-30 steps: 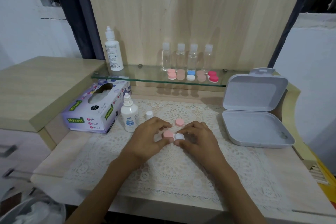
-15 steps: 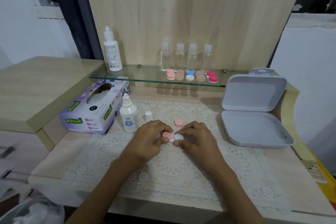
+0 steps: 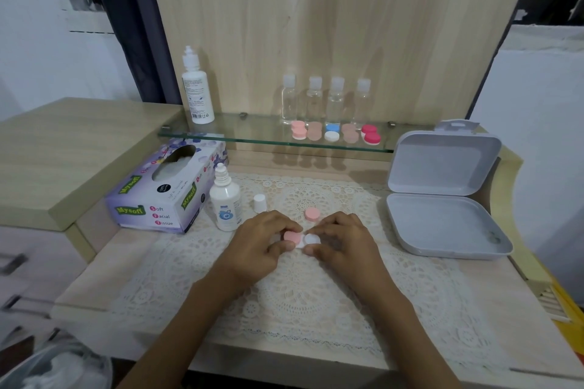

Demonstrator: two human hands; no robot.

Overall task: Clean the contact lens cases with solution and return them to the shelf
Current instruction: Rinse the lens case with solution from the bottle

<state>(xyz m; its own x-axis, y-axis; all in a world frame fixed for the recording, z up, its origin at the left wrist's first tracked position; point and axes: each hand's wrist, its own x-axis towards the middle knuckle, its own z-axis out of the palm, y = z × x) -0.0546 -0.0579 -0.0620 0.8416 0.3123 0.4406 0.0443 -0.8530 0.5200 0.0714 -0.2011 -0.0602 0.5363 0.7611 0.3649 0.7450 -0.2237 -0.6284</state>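
A contact lens case (image 3: 300,238) with a pink side and a white side lies on the lace mat between my hands. My left hand (image 3: 264,241) pinches its pink side; my right hand (image 3: 341,238) pinches the white cap. A loose pink cap (image 3: 312,214) lies just behind them. A small solution bottle (image 3: 225,202) stands uncapped left of my hands, its white cap (image 3: 259,202) beside it. Several other lens cases (image 3: 331,133) sit in a row on the glass shelf (image 3: 252,136).
A tissue box (image 3: 161,196) lies at the left. An open grey plastic box (image 3: 442,199) sits at the right. A tall white bottle (image 3: 197,91) and several clear small bottles (image 3: 325,98) stand on the shelf. A bin (image 3: 57,369) is at lower left.
Both hands stay on the case with small finger shifts; the view moved slightly.
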